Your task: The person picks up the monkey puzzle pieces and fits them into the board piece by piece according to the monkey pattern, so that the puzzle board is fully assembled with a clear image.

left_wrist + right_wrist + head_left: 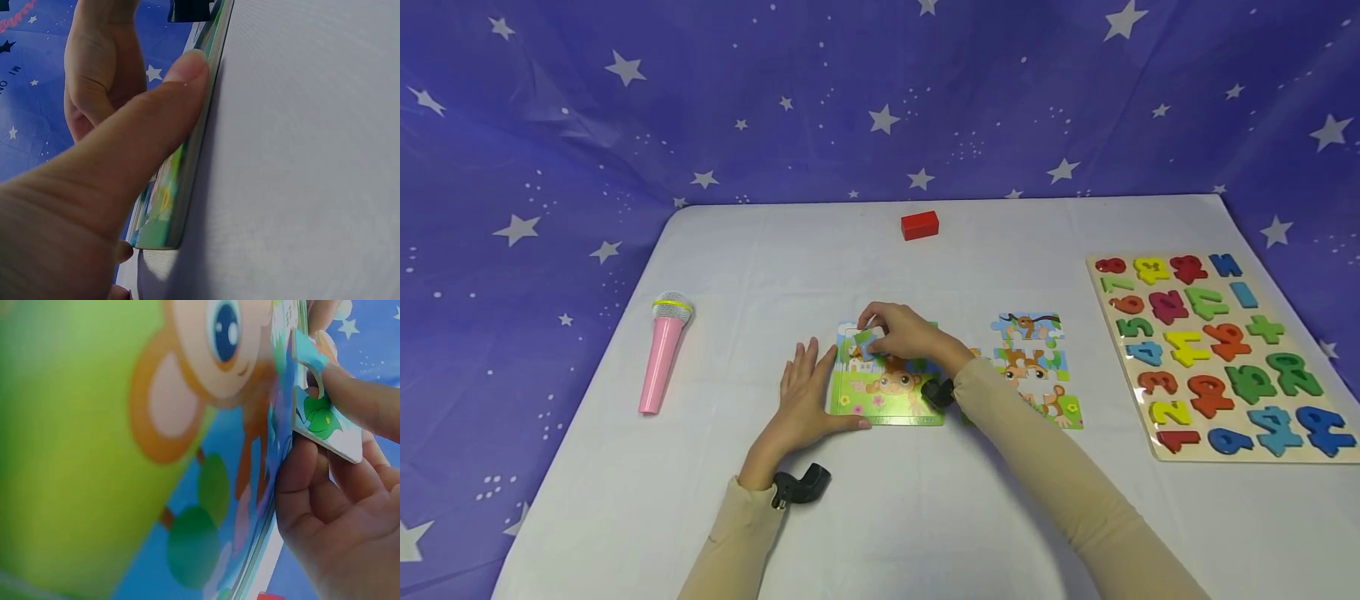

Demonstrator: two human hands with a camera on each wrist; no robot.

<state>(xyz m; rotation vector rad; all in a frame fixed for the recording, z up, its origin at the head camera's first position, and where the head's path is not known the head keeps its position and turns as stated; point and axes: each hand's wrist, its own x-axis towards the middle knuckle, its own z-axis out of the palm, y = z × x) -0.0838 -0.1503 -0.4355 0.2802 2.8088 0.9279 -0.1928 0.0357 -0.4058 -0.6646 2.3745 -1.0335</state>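
A puzzle board (880, 408) with a monkey picture on green lies in front of me. My left hand (803, 400) rests at its left side, fingers spread along the left edge and thumb along the near edge; in the left wrist view the thumb (181, 81) lies against the board's side. My right hand (906, 333) is over the board's far part and pinches a puzzle piece (325, 422) between thumb and fingers. That piece is blue and white with a green leaf, tilted up from the board in the right wrist view.
Right of the board lie several joined puzzle pieces (1030, 367), partly behind my right sleeve. A wooden number board (1213, 333) stands farther right. A pink microphone (664, 354) lies at the left, and a red block (920, 225) sits near the table's far edge.
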